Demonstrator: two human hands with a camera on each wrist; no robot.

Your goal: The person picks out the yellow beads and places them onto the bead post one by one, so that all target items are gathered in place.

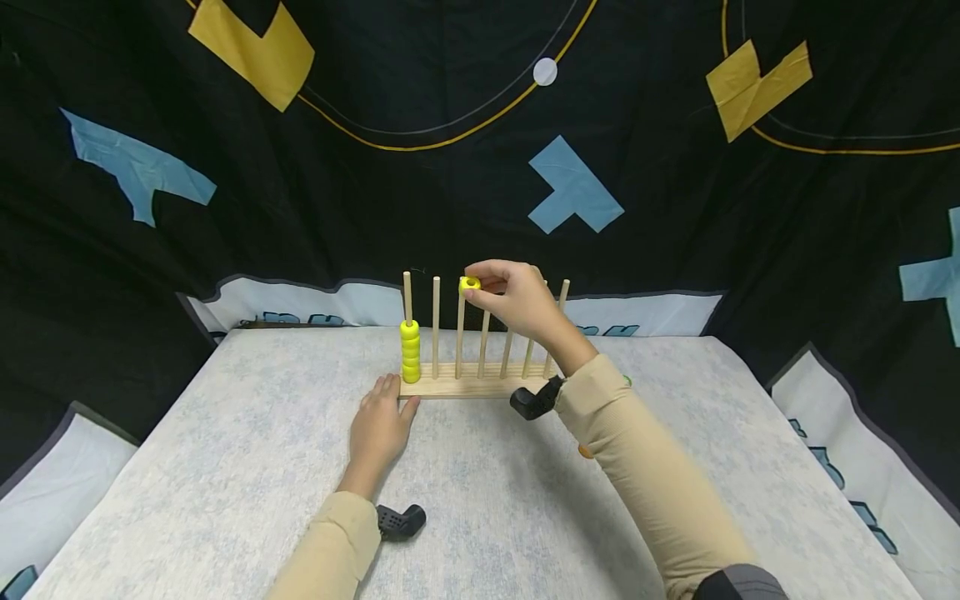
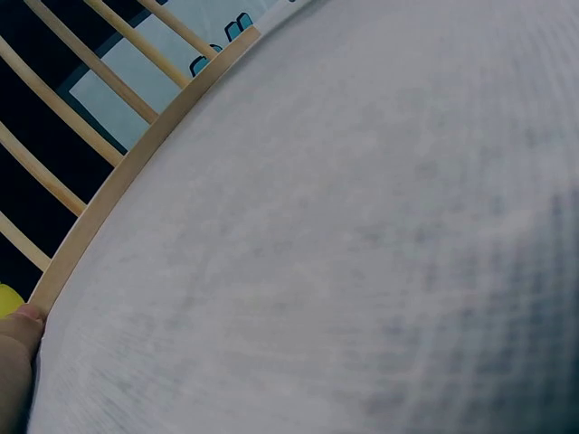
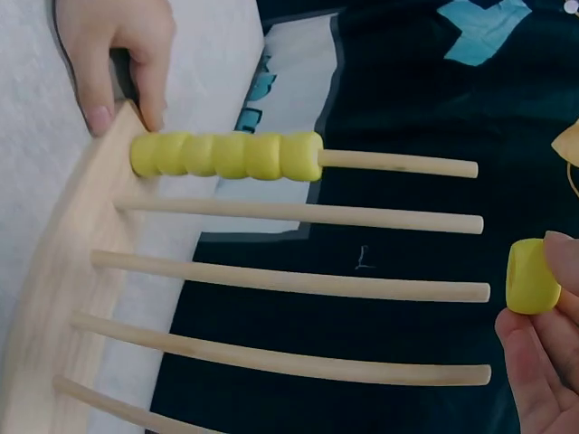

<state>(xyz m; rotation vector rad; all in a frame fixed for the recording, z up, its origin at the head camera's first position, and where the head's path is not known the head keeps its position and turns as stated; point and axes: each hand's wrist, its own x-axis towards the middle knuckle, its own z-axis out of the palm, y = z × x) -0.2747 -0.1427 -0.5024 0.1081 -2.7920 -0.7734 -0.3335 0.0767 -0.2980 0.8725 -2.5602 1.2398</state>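
Observation:
A wooden peg rack [image 1: 465, 387] with a row of upright pegs stands toward the back of the table. Several yellow beads [image 1: 410, 352] are stacked on its leftmost peg. My right hand [image 1: 517, 300] pinches one more yellow bead [image 3: 532, 277] between thumb and fingers. In the right wrist view that bead sits just beyond the tip of the third peg [image 3: 389, 287], with a small gap between them. My left hand [image 1: 378, 425] holds the rack's left end, thumb at the front edge and fingers at the end. The left wrist view shows only part of this hand.
An orange piece [image 1: 585, 452] and a bit of green [image 1: 627, 381] show beside the right sleeve, mostly hidden by it. A black cloth [image 1: 450, 217] hangs behind the table [image 1: 225, 467]. Both wrists carry black camera mounts.

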